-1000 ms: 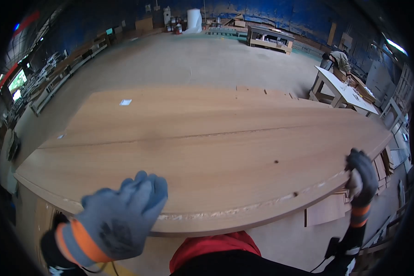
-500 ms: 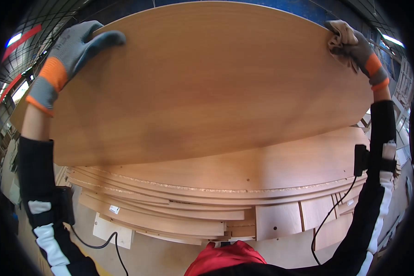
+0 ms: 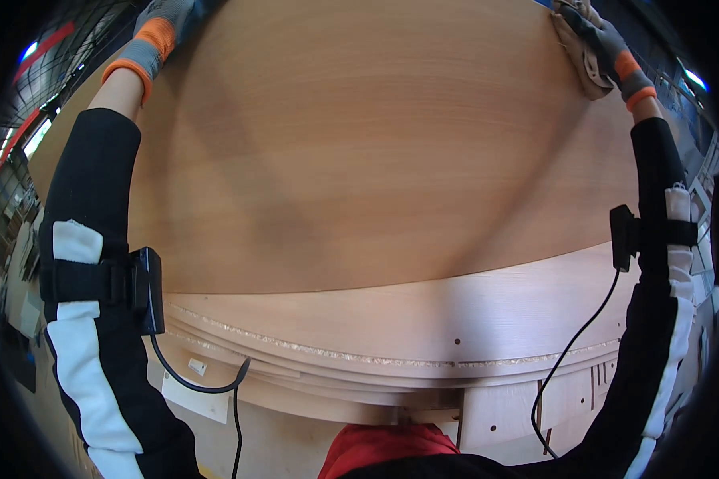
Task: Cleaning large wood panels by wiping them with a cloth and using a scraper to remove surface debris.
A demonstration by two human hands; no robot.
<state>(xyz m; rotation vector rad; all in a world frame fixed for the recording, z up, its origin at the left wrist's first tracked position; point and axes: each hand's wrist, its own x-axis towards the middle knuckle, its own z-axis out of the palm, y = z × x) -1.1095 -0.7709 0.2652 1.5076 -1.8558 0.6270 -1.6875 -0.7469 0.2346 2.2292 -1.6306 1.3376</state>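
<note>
A large wood-grain panel (image 3: 375, 160) lies across the view over a stack of similar boards (image 3: 423, 319). My left hand (image 3: 168, 14), in a grey-blue glove with an orange cuff, is at the panel's far left edge. Its thumb side rests against the panel, and the fingertips are cut off by the top of the picture. At the far right corner my right hand (image 3: 589, 32), gloved the same way, is closed on a beige cloth (image 3: 583, 60). That cloth hangs over the panel's face and edge.
Smaller boards with drilled holes (image 3: 499, 419) stick out near me at the right. A pale piece (image 3: 196, 397) lies low at the left. Black cables (image 3: 571, 351) run from the boxes strapped to both my forearms. Wire mesh (image 3: 64, 72) stands at the left.
Both hands have moved toward the top of the view, the left also rightward. The panel fills more of the upper view, and the stack beneath sits lower. The cloth stays in my right hand.
</note>
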